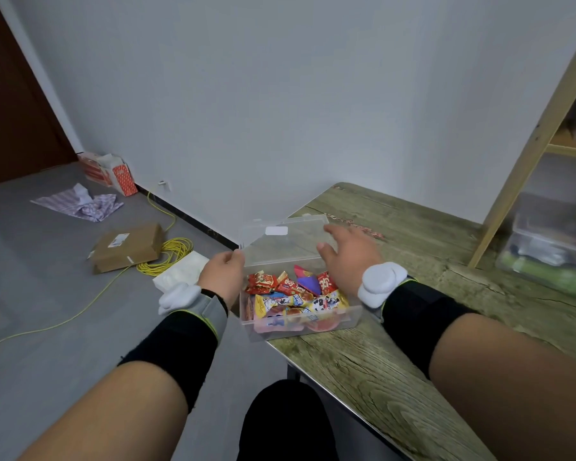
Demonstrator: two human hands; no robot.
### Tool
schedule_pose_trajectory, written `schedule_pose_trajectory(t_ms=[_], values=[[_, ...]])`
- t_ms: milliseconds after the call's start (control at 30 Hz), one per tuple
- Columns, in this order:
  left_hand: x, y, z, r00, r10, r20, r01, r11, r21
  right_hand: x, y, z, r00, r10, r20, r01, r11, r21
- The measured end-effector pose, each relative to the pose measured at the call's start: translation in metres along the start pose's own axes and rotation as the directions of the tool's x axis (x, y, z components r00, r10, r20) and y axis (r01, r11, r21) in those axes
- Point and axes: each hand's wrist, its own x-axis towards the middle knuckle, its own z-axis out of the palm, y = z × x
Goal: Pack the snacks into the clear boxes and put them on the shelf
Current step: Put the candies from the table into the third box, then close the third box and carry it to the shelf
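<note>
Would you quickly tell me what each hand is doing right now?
Left hand: closed on the left edge of the clear lid.
Right hand: open, fingers spread on the lid's right side.

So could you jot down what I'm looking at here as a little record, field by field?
place: corner of a wooden table, wooden shelf to the right
box: clear box at the table edge, lid raised
contents: wrapped snacks, red, yellow and purple wrappers
left hand: left hand on the left end of the lid
right hand: right hand open, at the right side of the lid
floor: cardboard parcel, yellow cable
stage: box filled, not yet closed
</note>
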Motion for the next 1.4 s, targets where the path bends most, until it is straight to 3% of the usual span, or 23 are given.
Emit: schedule_pose_trajectory(t_ms=[100,167,300,400,600,667,800,967,1067,1167,1400], values=[[0.001,0.002,0.002,0.999,-0.029,0.023,0.032,0.992,-0.120,0.008,0.010,0.007,0.968,0.186,0.170,-0.224,0.945,0.240],[0.003,0.000,0.006,0.998,-0.053,0.047,0.060,0.982,-0.179,0.009,0.013,0.010,0.955,0.236,0.180,-0.288,0.881,0.376],[0.010,0.002,0.016,0.992,-0.007,0.123,0.035,0.974,-0.222,0.010,0.024,0.011,0.963,0.263,0.060,-0.254,0.810,0.529],[0.016,0.008,0.027,0.982,-0.004,0.189,0.073,0.929,-0.362,0.008,0.034,0.003,0.950,0.312,-0.005,-0.236,0.729,0.642],[0.014,0.020,0.027,0.982,-0.042,0.183,0.141,0.808,-0.572,0.010,0.050,-0.029,0.901,0.429,0.059,-0.296,0.510,0.808],[0.009,0.016,0.022,0.987,-0.060,0.152,0.139,0.794,-0.591,0.001,0.050,-0.037,0.909,0.415,0.046,-0.279,0.521,0.806],[-0.008,0.005,0.016,0.989,-0.032,0.142,0.100,0.861,-0.499,-0.021,0.049,-0.043,0.951,0.298,0.078,-0.258,0.632,0.731],[-0.031,-0.004,0.011,0.986,-0.018,0.164,0.064,0.958,-0.280,-0.056,0.049,-0.038,0.993,0.109,0.052,-0.121,0.866,0.485],[-0.039,-0.017,0.015,0.982,0.116,0.149,-0.096,0.987,-0.132,-0.066,0.050,-0.032,0.994,-0.049,0.093,0.029,0.977,0.212],[-0.042,-0.030,0.018,0.961,0.171,0.216,-0.151,0.983,-0.105,-0.072,0.055,-0.028,0.987,-0.123,0.100,0.116,0.991,0.070],[-0.051,-0.037,0.011,0.904,0.335,0.267,-0.358,0.933,0.042,-0.082,0.068,-0.015,0.986,-0.160,0.041,0.158,0.986,0.057]])
